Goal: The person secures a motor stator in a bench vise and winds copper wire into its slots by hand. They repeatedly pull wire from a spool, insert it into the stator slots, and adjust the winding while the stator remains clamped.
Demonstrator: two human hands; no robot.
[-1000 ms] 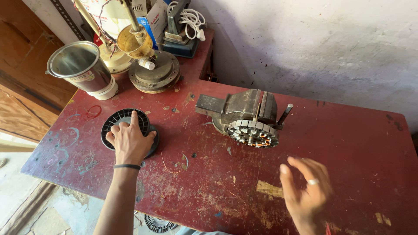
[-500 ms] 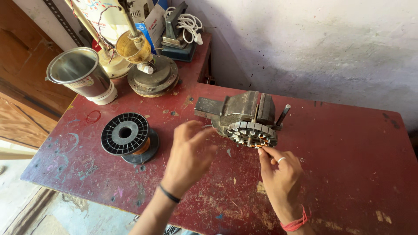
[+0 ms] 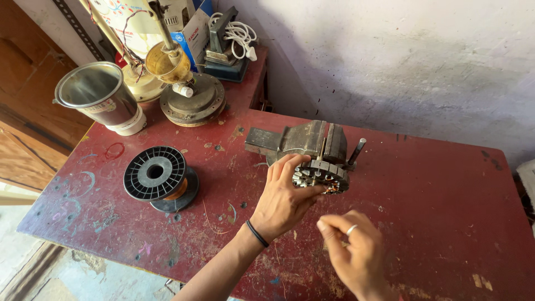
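head view: left hand grip clamped on stator in vise; right hand fingers pinched together just below.

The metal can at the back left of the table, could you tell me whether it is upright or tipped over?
Upright, leaning slightly. The metal can stands on its white base on the red table, open mouth facing up.

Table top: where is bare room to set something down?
The red table is bare right of the vise, and along the front edge left of the left hand, below the black spool. The back-left corner is crowded around the metal cup.
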